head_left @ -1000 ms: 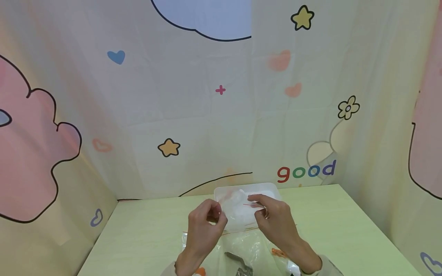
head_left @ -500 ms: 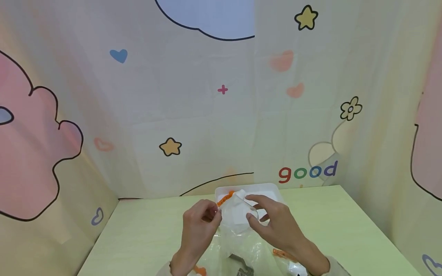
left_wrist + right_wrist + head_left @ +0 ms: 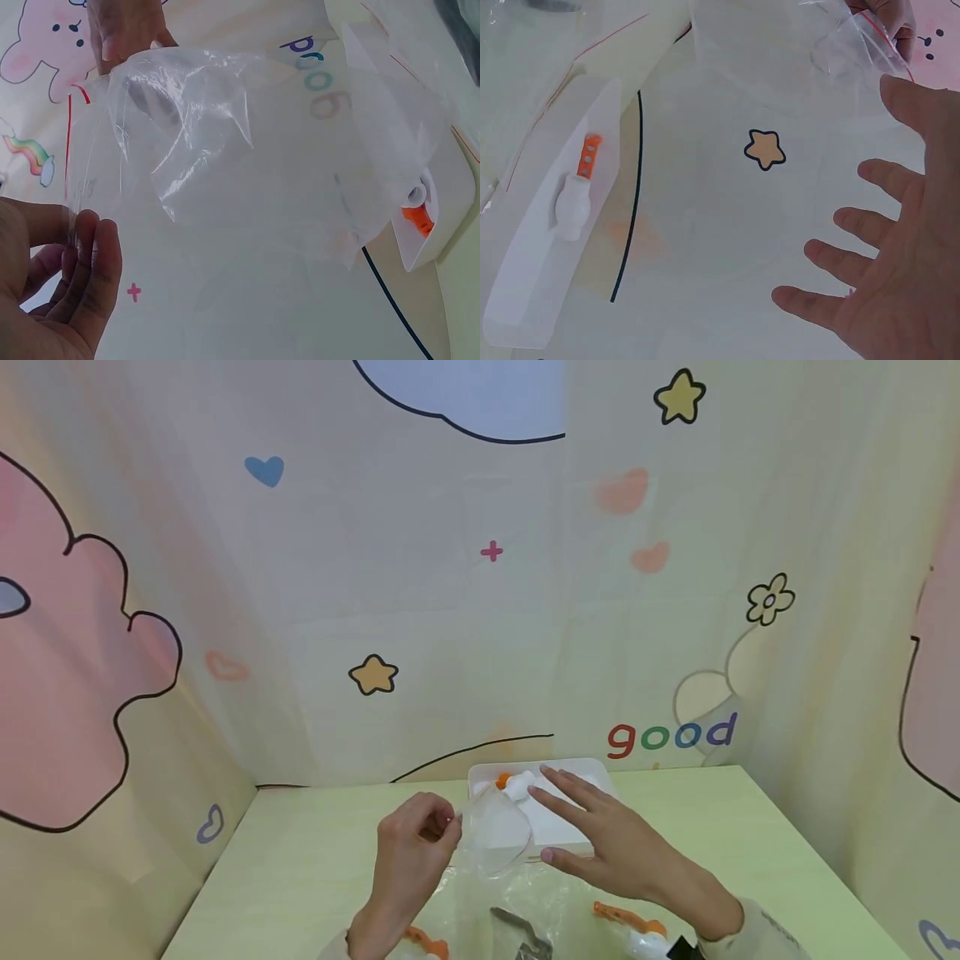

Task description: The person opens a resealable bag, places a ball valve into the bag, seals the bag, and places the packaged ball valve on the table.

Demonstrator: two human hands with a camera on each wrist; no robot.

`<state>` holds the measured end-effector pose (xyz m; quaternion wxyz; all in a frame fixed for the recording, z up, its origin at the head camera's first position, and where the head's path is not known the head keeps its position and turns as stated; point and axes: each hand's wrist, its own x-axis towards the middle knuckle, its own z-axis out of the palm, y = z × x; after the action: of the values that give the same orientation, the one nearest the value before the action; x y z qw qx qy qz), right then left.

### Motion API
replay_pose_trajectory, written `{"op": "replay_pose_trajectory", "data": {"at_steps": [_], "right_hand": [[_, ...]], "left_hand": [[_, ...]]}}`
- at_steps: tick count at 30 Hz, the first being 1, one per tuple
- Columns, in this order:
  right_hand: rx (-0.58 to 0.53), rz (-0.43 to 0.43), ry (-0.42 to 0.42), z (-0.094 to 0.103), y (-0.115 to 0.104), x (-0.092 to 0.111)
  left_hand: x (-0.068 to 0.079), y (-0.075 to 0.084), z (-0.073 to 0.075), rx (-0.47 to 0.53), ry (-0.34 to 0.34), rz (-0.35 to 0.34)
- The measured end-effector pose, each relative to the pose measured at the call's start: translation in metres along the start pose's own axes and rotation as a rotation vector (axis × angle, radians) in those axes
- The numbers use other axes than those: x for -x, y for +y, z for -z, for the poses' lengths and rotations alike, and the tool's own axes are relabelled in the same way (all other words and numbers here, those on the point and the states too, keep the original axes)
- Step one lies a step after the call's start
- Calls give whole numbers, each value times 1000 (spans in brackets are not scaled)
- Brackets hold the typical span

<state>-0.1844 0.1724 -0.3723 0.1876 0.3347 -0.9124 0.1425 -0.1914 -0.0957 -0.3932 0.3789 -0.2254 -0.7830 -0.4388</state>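
Observation:
My left hand [image 3: 412, 852] pinches the edge of a clear zip bag [image 3: 495, 831] between thumb and fingers. In the left wrist view the bag's red seal line runs up from those fingers, and the thin plastic hangs out to the right. My right hand [image 3: 615, 847] is held with its fingers spread, and nothing lies in it. Behind the bag stands a white plastic tray [image 3: 558, 822]. Inside it lies a small white piece with a perforated orange strip [image 3: 574, 204], whose exact kind I cannot tell. I see no contents in the bag.
On the table [image 3: 315, 860] in front of me lie larger clear bags. At them show a grey curved tool [image 3: 517, 927], an orange-and-white piece [image 3: 630, 920] at right and another orange piece [image 3: 427, 942] at left. A printed curtain [image 3: 420, 593] hangs behind.
The white-and-orange piece, hidden or behind the plastic earlier, now lies visible in the tray. My right hand has let go of the bag and spread its fingers; my left has drawn the bag leftward.

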Motion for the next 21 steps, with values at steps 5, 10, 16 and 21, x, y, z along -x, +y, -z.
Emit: {"op": "replay_pose_trajectory", "data": {"at_steps": [5,10,16,21], "right_hand": [[36,23,-58,-8,8,-7],[71,24,-121,-16,15,-19],[115,21,-194,-27,27,-40],[148,10,-256,-39,34,-59]], "left_hand": [[2,-3,3,-9,-7,27],[5,-4,5,-7,-18,52],[7,-5,9,-18,-36,73],[9,-5,13,-17,-52,103]]}}
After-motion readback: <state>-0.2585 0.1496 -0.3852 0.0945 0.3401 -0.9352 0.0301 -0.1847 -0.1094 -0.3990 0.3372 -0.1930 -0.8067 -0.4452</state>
